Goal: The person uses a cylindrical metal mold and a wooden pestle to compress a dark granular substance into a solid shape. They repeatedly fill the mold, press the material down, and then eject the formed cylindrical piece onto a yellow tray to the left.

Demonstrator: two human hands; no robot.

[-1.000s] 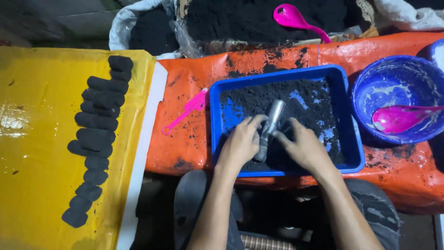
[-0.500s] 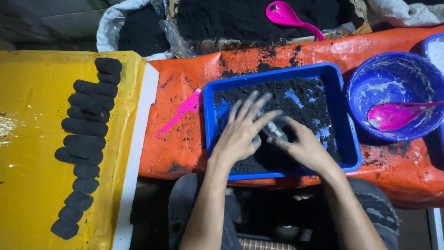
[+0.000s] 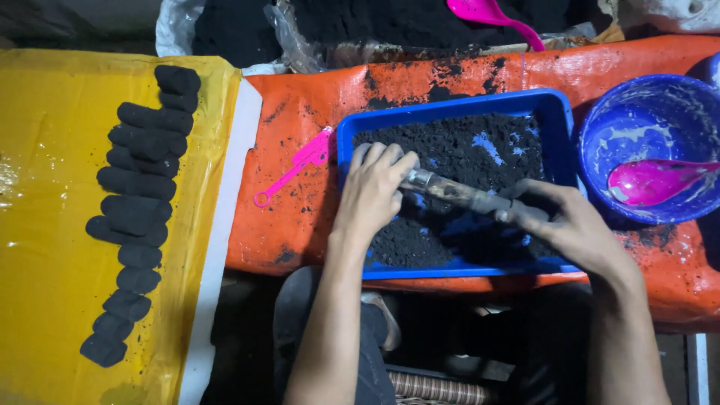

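Observation:
A blue tray on the orange sheet holds loose black powder. A grey metal tube lies nearly flat across the powder. My right hand grips the tube's right end. My left hand rests over its left end with fingers together, pressing on the powder and touching the tube's mouth. Both hands are smeared black.
A row of black pressed cylinders lies on the yellow sheet at left. A pink tool lies left of the tray. A blue bowl with a pink scoop stands right. Another pink scoop rests on a black heap behind.
The tube went from standing tilted between both hands to lying almost flat. My left hand spread its fingers, then closed over the tube's left end. The view shifted right.

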